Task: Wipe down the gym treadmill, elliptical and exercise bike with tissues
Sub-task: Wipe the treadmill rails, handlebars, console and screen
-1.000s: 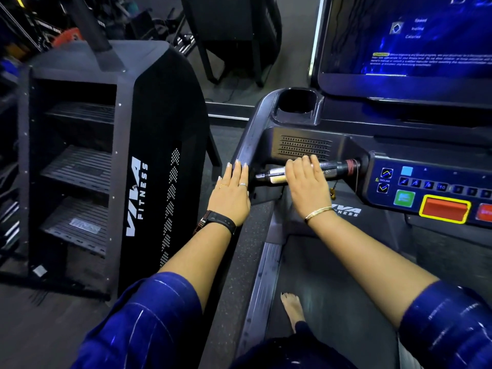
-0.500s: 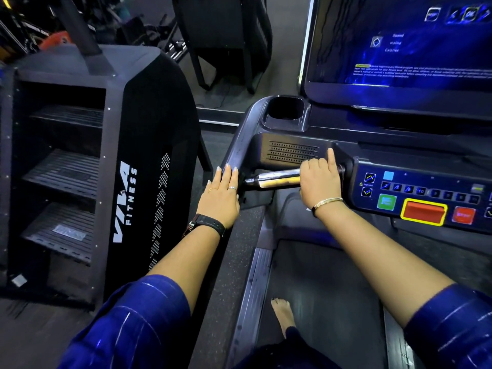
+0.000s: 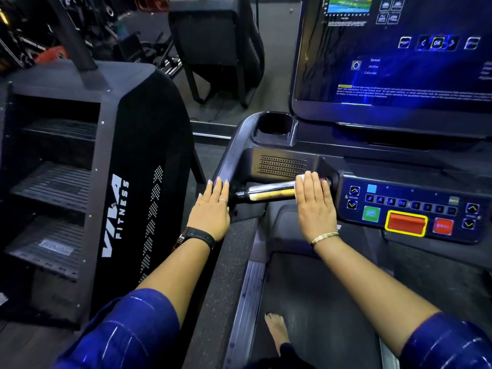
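Uncurled since the earlier frame, the right hand (image 3: 314, 206) is pressed flat, fingers (image 3: 312, 183) together, on a white tissue (image 3: 300, 178) over the chrome grip bar (image 3: 266, 193) of the black treadmill (image 3: 279, 164). Treadmill wiping is judged underway; a leftward stroke is called for.

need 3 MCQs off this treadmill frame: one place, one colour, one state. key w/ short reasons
1. The right hand lies on:
A the treadmill belt
B the cup holder
C the chrome handlebar

2. The border of the large red button is:
A yellow
B white
C green

3. The left hand is:
A clenched in a fist
B flat, fingers straight
C curled round the handlebar

Key:
1 C: its palm covers the bar's right end, and a tissue corner shows at its fingers.
2 A: a yellow rim rings the button.
3 B: it rests flat on the side rail, left of the bar.
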